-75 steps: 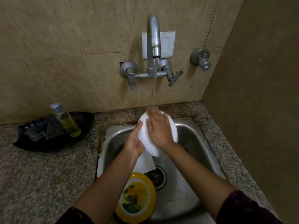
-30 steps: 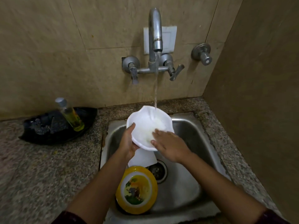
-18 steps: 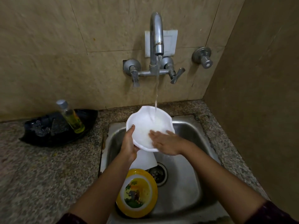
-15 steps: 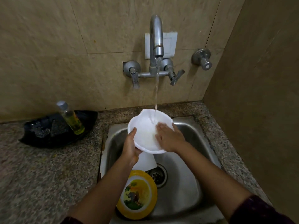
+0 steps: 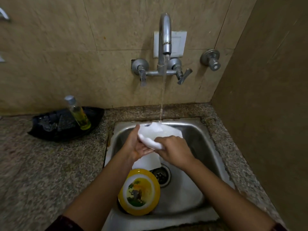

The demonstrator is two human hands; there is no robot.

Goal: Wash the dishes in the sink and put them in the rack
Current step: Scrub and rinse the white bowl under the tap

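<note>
White bowl (image 5: 154, 136) under tap stream, L hand (image 5: 137, 145) + R hand (image 5: 173, 151) gripping.

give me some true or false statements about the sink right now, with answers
1. Water runs from the tap onto the white dish. True.
2. Only the left hand holds the white dish. False: the right hand grips it too.
3. The yellow plate lies in the sink. True.
4. The bottle of yellow liquid stands inside the sink. False: it stands in a black tray on the counter.
</note>
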